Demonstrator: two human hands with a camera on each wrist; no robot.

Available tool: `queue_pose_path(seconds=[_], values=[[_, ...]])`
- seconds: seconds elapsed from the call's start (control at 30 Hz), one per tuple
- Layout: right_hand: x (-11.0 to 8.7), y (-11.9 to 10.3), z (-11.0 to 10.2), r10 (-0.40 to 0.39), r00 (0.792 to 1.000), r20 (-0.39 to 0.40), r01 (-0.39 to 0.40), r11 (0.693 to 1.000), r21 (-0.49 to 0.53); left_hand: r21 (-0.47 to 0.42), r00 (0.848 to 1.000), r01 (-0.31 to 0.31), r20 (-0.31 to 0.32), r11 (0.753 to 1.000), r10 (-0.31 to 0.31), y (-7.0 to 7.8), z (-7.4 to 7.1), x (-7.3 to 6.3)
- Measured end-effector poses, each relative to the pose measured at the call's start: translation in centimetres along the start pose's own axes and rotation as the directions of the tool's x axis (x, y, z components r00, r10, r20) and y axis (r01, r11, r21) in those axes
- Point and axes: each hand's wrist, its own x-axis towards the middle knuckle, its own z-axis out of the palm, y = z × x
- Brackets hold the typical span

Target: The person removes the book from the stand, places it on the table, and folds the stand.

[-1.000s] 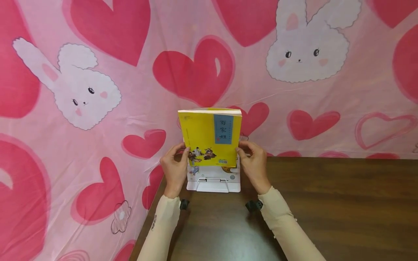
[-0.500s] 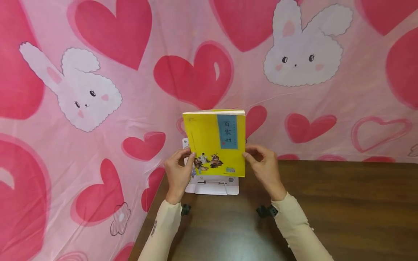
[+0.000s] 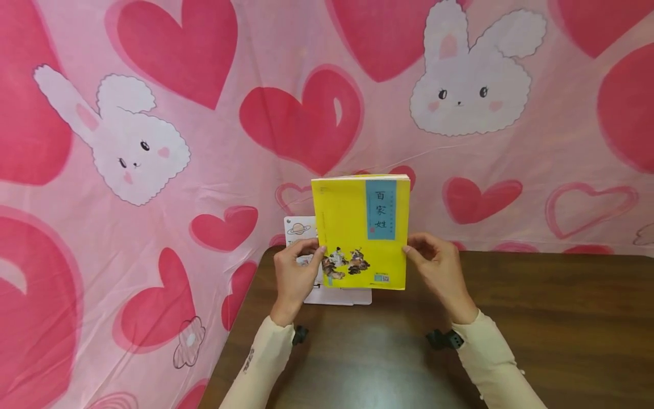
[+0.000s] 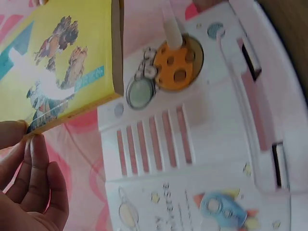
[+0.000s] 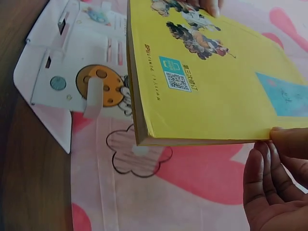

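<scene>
Upright between my two hands is a yellow book [image 3: 347, 221] with a blue title label and small painted figures on its cover. My left hand [image 3: 297, 278] pinches its left edge, thumb on the cover and fingers behind. At the opposite edge my right hand [image 3: 439, 272] pinches it the same way, as the right wrist view shows with the thumb [image 5: 288, 142] on the cover. Behind the book, partly hidden in the head view, stands a white book stand [image 4: 211, 130] printed with a rocket and an orange planet. The book is held apart from the stand in both wrist views.
The stand rests on a dark brown wooden table [image 3: 536, 318], close to its back left corner. A pink cloth [image 3: 388, 125] with hearts and rabbits hangs behind the table and along its left side. Dark straps [image 3: 444, 339] sit at both wrists.
Both hands have carried the book to the right and slightly down, toward me. More of the stand's left side now shows behind it. The stand has stayed in place.
</scene>
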Motion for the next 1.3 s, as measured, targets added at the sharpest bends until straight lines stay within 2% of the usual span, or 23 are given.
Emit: queue_pose_path(seconds=[0.17,0.43,0.63,0.8,0.97,1.13,1.3], values=[[-0.4,0.4,-1.5,0.014,1.000,0.005,-0.014,1.000,-0.021,-0.037,0.998,0.045,0.047,0.998,-0.043,0.5,1.1,-0.6],[-1.0,1.5,-3.3,0.054,0.999,-0.005,-0.054,0.998,-0.038,-0.061,0.991,0.063,0.121,0.996,-0.056,1.0,2.7,-1.5],[-1.6,2.7,-4.1,0.070,0.997,0.020,-0.069,0.997,-0.033,-0.072,0.970,0.155,0.199,0.985,-0.138,1.2,3.5,-1.8],[-1.9,3.5,-5.1,0.134,0.990,0.039,-0.133,0.991,-0.034,-0.106,0.951,0.208,0.253,0.972,-0.176,1.3,4.3,-2.2],[-2.3,4.3,-5.9,0.195,0.979,0.056,-0.193,0.980,-0.036,-0.126,0.937,0.237,0.290,0.963,-0.192,1.5,5.2,-2.6],[-2.5,5.2,-6.6,0.193,0.981,0.031,-0.191,0.979,-0.073,-0.119,0.921,0.257,0.330,0.959,-0.206,1.6,6.2,-3.0],[-2.2,5.8,-7.2,0.210,0.977,0.028,-0.206,0.973,-0.107,-0.078,0.912,0.255,0.352,0.964,-0.213,1.9,7.0,-3.3]])
